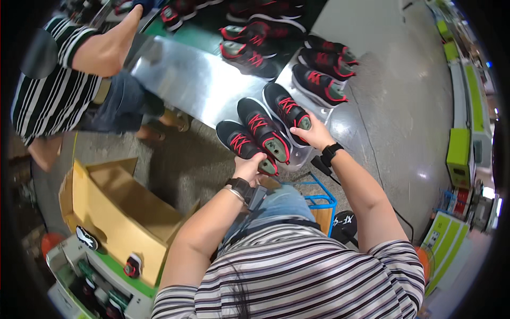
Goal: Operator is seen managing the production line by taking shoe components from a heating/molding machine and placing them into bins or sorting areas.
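Three black sneakers with red laces and white soles lie side by side between my hands at the corner of the metal table (180, 74). My left hand (248, 169) is closed on the heel of the left sneaker (236, 140). Around the heel of the right sneaker (284, 103) my right hand (314, 132) is closed, thumb near the opening. The middle sneaker (258, 123) sits between those two; whether a hand also presses on it I cannot tell. Just beyond my right hand, several similar sneakers (319, 82) stand in a row along the table's right end.
More sneakers (247, 56) rest on the green belt at the back. A co-worker in a striped shirt (58, 101) stands at the left. Below lies an open cardboard box (117, 212) beside a bin (69, 276) holding shoes. A blue-framed stool (324, 202) is near my legs.
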`<state>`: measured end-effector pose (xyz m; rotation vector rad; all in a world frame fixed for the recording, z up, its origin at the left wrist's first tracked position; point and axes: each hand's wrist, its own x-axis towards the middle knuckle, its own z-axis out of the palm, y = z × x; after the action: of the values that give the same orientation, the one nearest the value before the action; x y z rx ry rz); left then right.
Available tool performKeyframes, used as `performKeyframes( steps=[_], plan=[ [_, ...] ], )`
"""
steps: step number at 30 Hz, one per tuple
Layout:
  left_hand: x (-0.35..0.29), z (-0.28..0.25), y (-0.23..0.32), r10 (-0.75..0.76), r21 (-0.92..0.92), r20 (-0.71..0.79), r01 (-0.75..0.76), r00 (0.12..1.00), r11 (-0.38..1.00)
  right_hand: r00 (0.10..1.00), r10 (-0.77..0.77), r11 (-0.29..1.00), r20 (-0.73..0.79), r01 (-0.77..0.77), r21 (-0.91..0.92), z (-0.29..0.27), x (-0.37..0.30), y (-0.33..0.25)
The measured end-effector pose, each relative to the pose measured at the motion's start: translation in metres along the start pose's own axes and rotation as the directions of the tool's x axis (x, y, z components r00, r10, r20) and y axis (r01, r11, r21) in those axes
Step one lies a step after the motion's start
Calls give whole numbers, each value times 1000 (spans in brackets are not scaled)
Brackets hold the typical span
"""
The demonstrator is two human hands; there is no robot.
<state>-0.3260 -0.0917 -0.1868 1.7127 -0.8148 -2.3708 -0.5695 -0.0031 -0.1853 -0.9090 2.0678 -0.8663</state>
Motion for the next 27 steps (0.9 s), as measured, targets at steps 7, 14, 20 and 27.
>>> performKeyframes(
  steps=[7, 14, 20, 27],
  plan=[
    [-46, 9, -11, 202, -144, -227, -238, 953, 960, 984, -141, 986, 106, 149, -74, -10, 15, -44],
    [-45, 96, -47, 396, -278, -668, -705, 631, 653, 784, -451, 858, 425, 512, -33, -47, 82, -87],
    [-80, 127, -44, 194, -334, -813, -712, 550, 618, 464, -584, 733, 666, 653, 187, -4, 115, -120],
    [-84, 61, -11, 199, -242, -869, -739, 453, 628, 313, -590, 689, 744, 676, 262, 80, 154, -177]
  ],
)
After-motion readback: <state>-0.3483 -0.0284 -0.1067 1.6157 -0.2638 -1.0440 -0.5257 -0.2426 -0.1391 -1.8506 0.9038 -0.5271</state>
